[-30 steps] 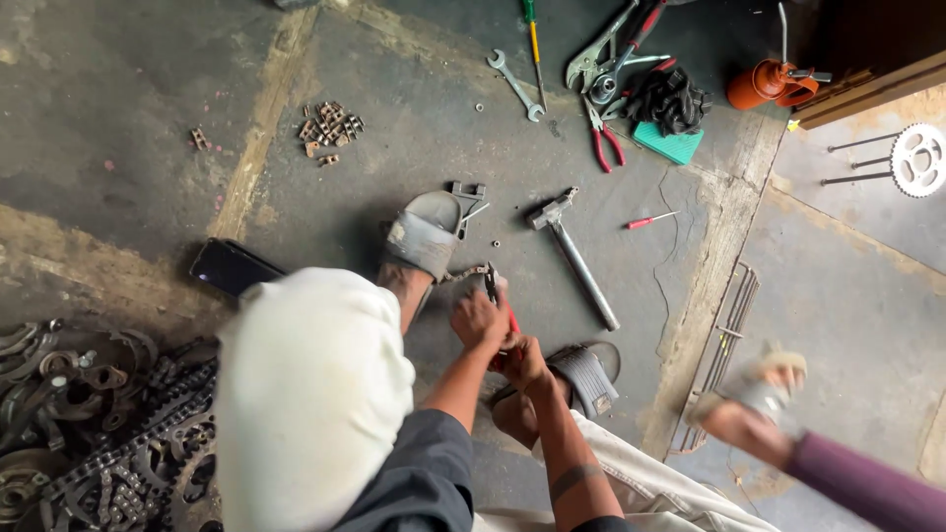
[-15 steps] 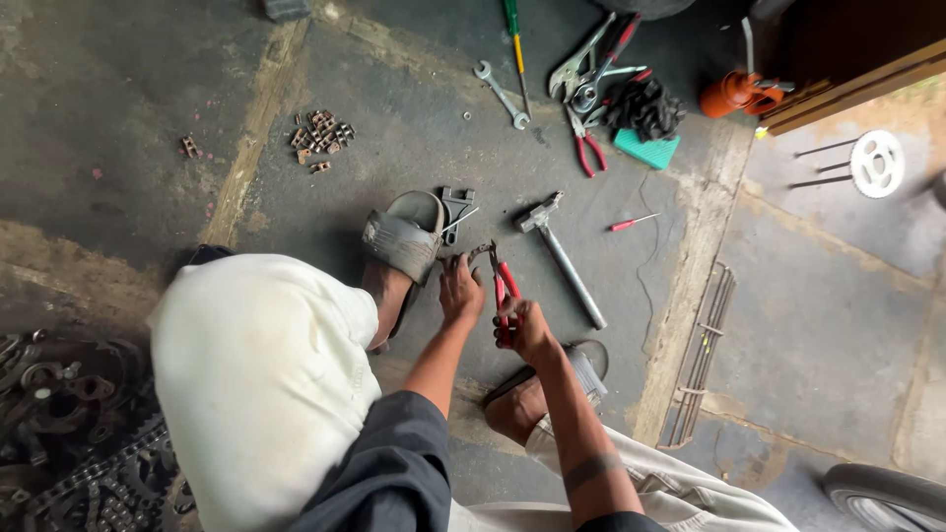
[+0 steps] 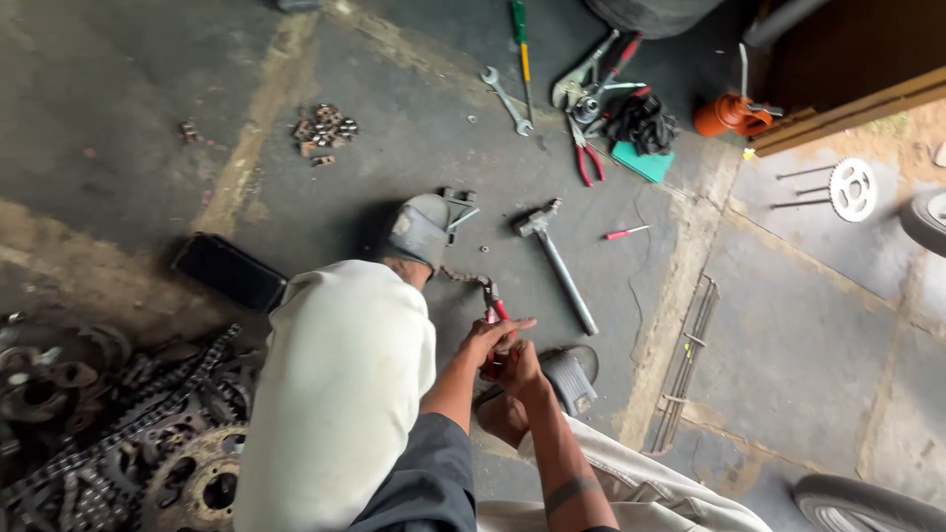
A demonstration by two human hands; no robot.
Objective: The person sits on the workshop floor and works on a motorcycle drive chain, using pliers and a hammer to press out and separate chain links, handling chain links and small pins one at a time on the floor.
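Oil-stained concrete floor (image 3: 118,89) spreads below the squatting person. Both hands meet just near of a short chain piece (image 3: 463,277): the left hand (image 3: 490,338) and right hand (image 3: 519,366) are closed around red-handled pliers (image 3: 492,307), whose nose touches the chain. A hammer (image 3: 557,263) lies just right; sprockets (image 3: 187,478) are piled near left.

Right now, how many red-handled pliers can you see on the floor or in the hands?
2: one pliers gripped by both hands on the chain, another pliers lying by the tool pile. More may hide in that pile.
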